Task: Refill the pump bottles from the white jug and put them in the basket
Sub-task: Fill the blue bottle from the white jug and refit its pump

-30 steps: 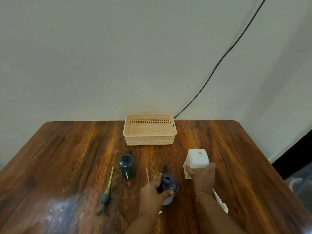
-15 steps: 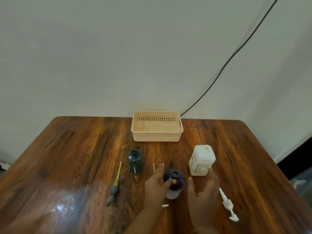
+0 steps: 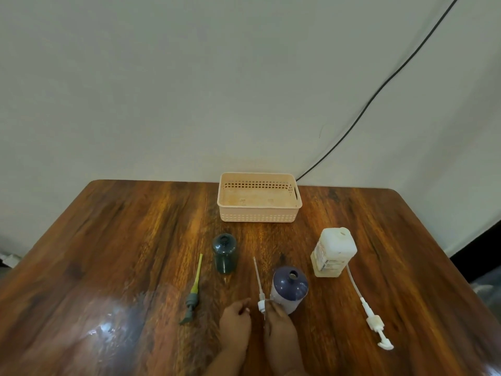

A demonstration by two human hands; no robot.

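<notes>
A navy-topped pump bottle [image 3: 289, 287] stands uncapped near the table's front. Its white pump [image 3: 258, 283] lies just to its left, tube pointing away from me. My right hand [image 3: 280, 329] pinches this pump's collar beside the bottle's base. My left hand [image 3: 234, 324] is close on the left, fingers curled, holding nothing. A dark green bottle [image 3: 224, 253] stands open further back on the left, its yellow-tubed grey pump [image 3: 193, 293] lying beside it. The white jug [image 3: 333, 252] stands uncapped on the right. The peach basket [image 3: 259, 198] sits at the far edge.
A larger white pump with a long tube [image 3: 370, 313] lies right of the jug. The wooden table [image 3: 108, 253] has rounded far corners and stands against a pale wall. A black cable [image 3: 379, 90] runs down the wall behind the basket.
My right hand let go of the jug and came down to the small white pump. My left hand released the navy bottle and drew back towards me. The view tilted up.
</notes>
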